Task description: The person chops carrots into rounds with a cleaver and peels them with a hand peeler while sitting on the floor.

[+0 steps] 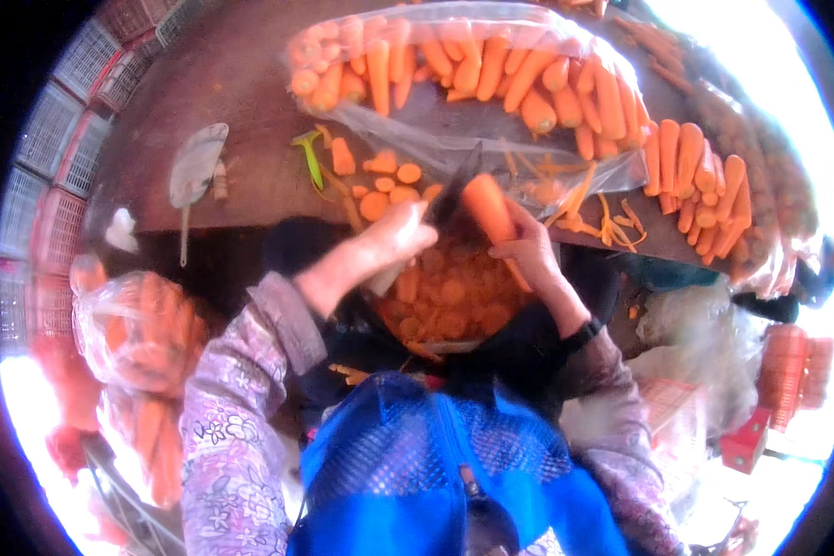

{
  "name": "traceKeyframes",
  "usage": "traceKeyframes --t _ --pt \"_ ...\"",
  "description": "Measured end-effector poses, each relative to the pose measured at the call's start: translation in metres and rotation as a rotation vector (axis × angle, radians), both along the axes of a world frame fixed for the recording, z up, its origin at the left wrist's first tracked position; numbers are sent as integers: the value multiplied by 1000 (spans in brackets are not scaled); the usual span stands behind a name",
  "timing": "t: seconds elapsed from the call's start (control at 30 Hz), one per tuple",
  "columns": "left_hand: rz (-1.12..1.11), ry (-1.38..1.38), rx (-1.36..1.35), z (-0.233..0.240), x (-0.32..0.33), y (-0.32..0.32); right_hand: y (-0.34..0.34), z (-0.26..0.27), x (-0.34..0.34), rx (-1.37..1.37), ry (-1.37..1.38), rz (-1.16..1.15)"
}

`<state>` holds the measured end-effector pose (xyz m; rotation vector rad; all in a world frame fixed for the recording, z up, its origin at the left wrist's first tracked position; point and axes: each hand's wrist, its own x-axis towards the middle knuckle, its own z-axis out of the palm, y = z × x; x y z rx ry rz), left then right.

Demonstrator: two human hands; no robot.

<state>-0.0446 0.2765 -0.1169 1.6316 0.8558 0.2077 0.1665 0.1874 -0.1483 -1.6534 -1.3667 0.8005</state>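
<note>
My left hand (397, 235) grips a knife; its dark blade (455, 187) points up and away from me, close beside a carrot. That thick orange carrot (490, 208) is held in my right hand (532, 250), tilted, with its broad end toward the blade. Below both hands, a container of cut carrot pieces (448, 295) sits between my knees. On the table edge by my left hand lie carrot rounds and ends (382, 194). A green peeler (311, 156) rests just beyond them. Orange peelings (604, 222) are strewn to the right of my right hand.
A clear plastic bag of whole carrots (486, 62) stretches across the table (250, 90). More carrots (702, 181) are stacked at right. A broad metal blade with a thin handle (198, 167) lies left. Bagged carrots (146, 333) stand below it; plastic crates (62, 187) line the far left.
</note>
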Motion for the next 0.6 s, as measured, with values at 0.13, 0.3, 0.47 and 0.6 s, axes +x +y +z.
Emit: traceKeyframes --t 0.13,0.3,0.47,0.6 --pt "224 -63 -40 22 -17 -24 -7 18 9 -13 1009 -202" --pt "323 -182 -257 33 -16 -52 -23 3 9 264 1100 -234" --pt "284 -206 -349 23 7 -64 -3 -39 16 381 1411 -504" --pt "308 -147 -435 16 24 -62 1 -41 12 366 1324 -581"
